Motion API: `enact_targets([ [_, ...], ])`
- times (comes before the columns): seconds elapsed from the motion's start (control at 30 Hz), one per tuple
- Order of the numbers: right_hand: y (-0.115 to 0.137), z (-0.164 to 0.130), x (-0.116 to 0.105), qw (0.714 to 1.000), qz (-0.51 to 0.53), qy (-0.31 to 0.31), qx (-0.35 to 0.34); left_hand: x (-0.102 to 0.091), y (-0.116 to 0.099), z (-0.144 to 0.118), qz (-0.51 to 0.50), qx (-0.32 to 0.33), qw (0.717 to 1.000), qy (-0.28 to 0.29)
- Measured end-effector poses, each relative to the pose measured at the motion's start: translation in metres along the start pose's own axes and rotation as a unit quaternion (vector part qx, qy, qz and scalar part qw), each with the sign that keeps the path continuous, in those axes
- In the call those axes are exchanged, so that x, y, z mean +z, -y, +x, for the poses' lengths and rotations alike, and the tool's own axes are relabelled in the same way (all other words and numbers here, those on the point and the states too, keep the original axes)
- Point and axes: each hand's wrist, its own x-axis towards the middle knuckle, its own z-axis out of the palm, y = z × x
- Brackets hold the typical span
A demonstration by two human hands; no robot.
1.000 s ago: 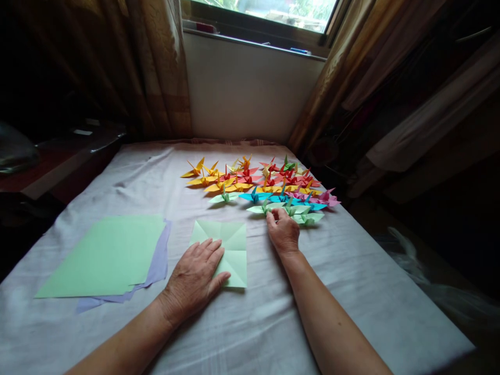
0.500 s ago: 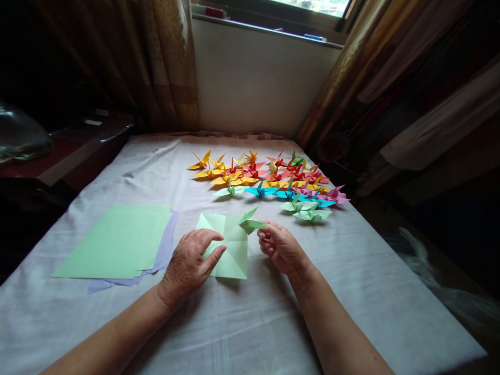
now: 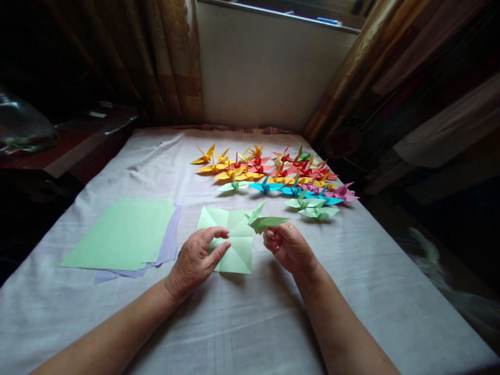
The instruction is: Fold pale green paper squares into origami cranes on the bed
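Observation:
A light green paper crane (image 3: 262, 221) is pinched by one end between the fingers of my right hand (image 3: 289, 245), held just above the cloth. My left hand (image 3: 201, 252) is open, thumb and fingers curved apart with nothing between them. Under and beside it lies a creased light green paper square (image 3: 238, 252), its fold lines crossing at the middle. My left hand covers that square's left part; whether it touches the paper I cannot tell.
Light green sheets (image 3: 121, 234) lie stacked over purple sheets (image 3: 167, 239) on the left. Rows of paper cranes in yellow, red, blue (image 3: 266, 186), pink and green (image 3: 318, 212) stand on the white cloth (image 3: 242, 323) at the back right. Curtains (image 3: 175, 62) hang behind.
My right hand has turned the crane, so its body now shows more from the side. My left hand has stayed nearly still. The whole view has shifted slightly.

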Motion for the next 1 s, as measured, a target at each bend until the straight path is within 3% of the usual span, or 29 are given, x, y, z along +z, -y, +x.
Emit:
enact_targets([
  [0.07,-0.002,0.0,-0.001,0.999,-0.01,0.022,0.037,-0.001,-0.001,0.001,-0.012,0.005,1.0,-0.018],
  [0.17,-0.008,0.0,0.001,0.998,-0.048,0.032,0.04,-0.004,-0.004,0.001,-0.034,0.017,0.999,-0.03],
  [0.4,-0.017,-0.002,0.006,0.981,-0.181,0.028,-0.057,-0.006,-0.003,-0.003,-0.093,-0.029,0.995,0.006],
  [0.8,-0.026,-0.009,0.007,0.921,-0.329,0.046,-0.203,-0.009,-0.007,-0.001,-0.158,-0.127,0.976,0.08],
  [1.0,-0.029,-0.01,0.006,0.895,-0.373,0.044,-0.241,-0.006,-0.009,-0.002,-0.176,-0.151,0.97,0.07],
])
